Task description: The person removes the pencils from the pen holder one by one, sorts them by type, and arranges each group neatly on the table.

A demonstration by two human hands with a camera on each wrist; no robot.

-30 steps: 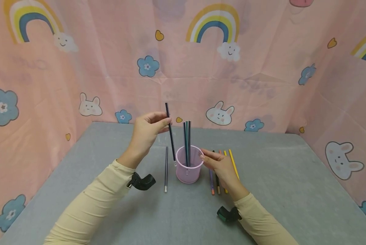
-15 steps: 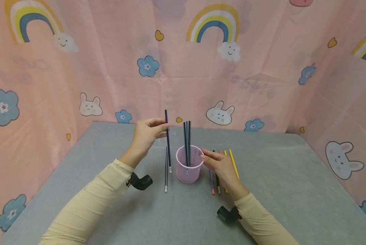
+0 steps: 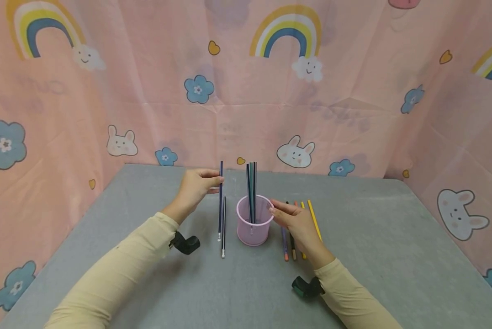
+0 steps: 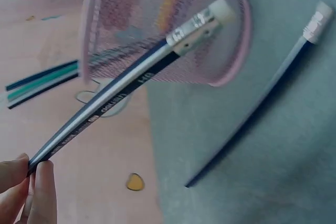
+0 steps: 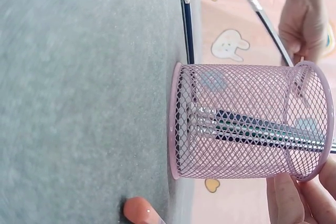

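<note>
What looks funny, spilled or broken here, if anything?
Nothing stands out as spilled or broken. The pink mesh pencil cup stands upright with the right hand holding it, and the left hand pinches a dark blue pencil, its eraser pointing down.

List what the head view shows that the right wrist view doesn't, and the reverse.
Only the head view: the outermost yellow pencil on the right, the cream sleeves and the black wrist devices.

Only the right wrist view: the silver-and-white lower ends of the standing pencils, seen through the clear crisscross mesh of the pink cup.

Both: that cup and its pencils, the right hand at its rim, the left hand with its pinched pencil, and the dark lying pencil on the table.
</note>
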